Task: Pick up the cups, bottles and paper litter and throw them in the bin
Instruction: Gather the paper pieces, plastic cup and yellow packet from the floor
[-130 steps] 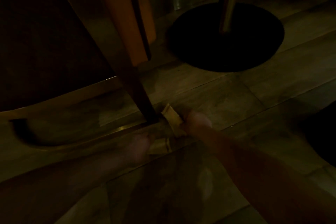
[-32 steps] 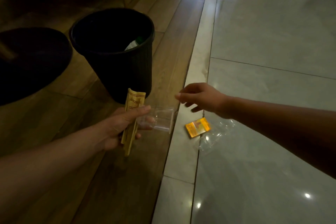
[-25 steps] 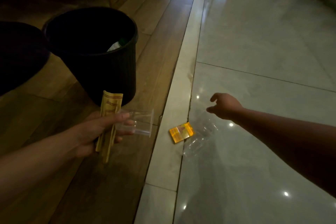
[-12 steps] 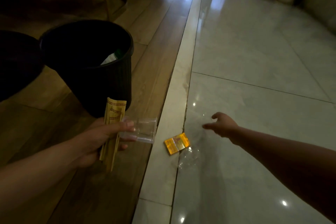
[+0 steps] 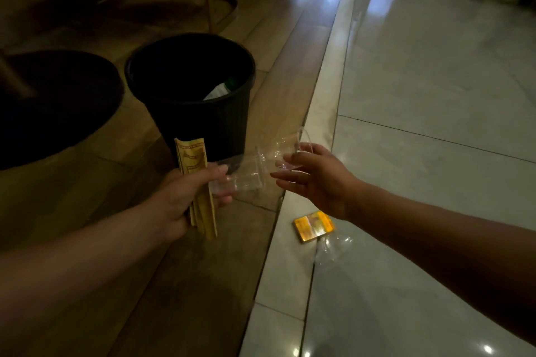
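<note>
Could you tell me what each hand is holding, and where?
Left hand: yellow paper mid-length, clear cup by its base. Right hand: second clear cup near its rim.

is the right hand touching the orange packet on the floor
Apart. The head view shows the right hand raised at a clear plastic cup, with bare floor between it and the orange packet below.

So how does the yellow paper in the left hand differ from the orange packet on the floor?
The yellow paper is long, folded and upright, gripped in the left hand along with a clear cup. The orange packet is short, rectangular and glossy, lying flat on the pale floor border, untouched. Both are litter still outside the black bin.
</note>
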Action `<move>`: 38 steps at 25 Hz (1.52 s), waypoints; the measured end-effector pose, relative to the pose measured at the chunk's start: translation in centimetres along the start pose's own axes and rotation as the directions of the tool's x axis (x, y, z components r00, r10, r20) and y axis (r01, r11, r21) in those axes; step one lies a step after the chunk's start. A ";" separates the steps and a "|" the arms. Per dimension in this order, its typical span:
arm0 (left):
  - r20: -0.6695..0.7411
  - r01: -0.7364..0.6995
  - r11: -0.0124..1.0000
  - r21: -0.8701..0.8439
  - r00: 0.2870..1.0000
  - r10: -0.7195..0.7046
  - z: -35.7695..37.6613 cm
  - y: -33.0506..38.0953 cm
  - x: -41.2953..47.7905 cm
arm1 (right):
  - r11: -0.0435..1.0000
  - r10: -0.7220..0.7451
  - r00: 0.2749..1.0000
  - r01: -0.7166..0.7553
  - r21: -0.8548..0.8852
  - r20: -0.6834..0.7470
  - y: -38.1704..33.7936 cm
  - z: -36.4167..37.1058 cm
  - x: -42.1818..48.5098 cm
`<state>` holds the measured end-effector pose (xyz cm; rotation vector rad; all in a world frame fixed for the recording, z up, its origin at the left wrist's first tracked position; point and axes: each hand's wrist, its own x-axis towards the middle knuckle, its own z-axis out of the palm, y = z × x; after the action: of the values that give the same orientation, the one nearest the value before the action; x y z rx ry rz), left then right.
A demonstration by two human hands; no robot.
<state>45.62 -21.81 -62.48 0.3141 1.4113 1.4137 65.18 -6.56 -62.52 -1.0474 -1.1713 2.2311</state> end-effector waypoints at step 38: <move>0.115 -0.056 0.985 0.161 0.993 0.038 1.0 -1.5 -0.2 | -0.643 0.225 0.936 0.352 -0.681 0.271 6.4 -12.3 -3.0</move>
<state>47.18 -21.84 -63.35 0.5276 1.4384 1.2997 76.53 -5.65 -71.03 -0.6462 -3.6120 -0.0857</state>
